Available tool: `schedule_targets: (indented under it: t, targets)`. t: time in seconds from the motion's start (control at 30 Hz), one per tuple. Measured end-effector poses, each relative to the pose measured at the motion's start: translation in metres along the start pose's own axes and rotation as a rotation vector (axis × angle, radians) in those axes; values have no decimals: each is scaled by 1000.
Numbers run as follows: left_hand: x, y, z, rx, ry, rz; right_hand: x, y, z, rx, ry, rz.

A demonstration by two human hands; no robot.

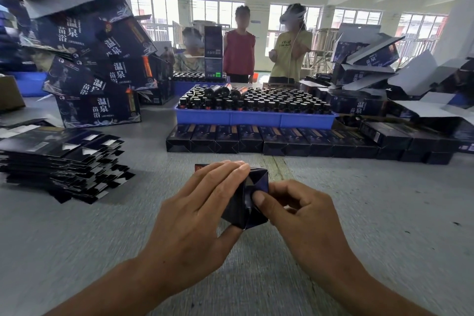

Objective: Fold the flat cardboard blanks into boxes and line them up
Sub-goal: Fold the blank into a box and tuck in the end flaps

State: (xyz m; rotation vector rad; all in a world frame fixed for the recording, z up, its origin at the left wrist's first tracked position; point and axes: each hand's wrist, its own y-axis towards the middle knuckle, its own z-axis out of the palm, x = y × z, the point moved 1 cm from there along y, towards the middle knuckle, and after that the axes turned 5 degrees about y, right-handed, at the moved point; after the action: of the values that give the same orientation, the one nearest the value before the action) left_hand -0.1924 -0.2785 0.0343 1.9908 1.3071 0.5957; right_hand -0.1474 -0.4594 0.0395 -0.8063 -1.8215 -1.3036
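A small dark blue cardboard box (243,206) is held over the grey table, its end flaps facing me. My left hand (197,215) grips it from the left, fingers laid over its top and thumb under it. My right hand (300,215) is on its right, thumb pressing on an end flap, the other fingers curled behind. A stack of flat dark blanks (61,161) lies at the left. A row of folded dark boxes (295,142) stands side by side across the table beyond my hands.
A blue tray (256,118) full of small dark bottles sits behind the row. Large printed cartons (97,108) are piled at the back left, with open cartons (372,59) heaped at the right. Three people stand beyond the table.
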Motion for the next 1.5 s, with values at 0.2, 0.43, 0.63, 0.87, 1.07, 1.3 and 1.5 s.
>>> schedule_targets:
  t: [0.2, 0.43, 0.63, 0.87, 1.07, 1.3, 1.5]
  targets:
    - [0, 1, -1, 7, 1, 16, -5, 0, -1, -21, -89, -10]
    - [4, -2, 1, -34, 9, 24, 0, 2, -4, 58, 1, 9]
    - [5, 1, 0, -81, 20, 81, -1, 1, -2, 93, 13, -6]
    - [4, -5, 11, 25, 137, 304, -10, 6, -5, 125, 119, 198]
    - [14, -1, -3, -142, -210, -378, -16, 10, -10, 174, 166, 381]
    - [24, 4, -1, 83, -981, -666, -17, 7, -3, 350, -15, 415]
    - [23, 3, -3, 61, -1034, -696, -14, 9, -9, 247, 57, 301]
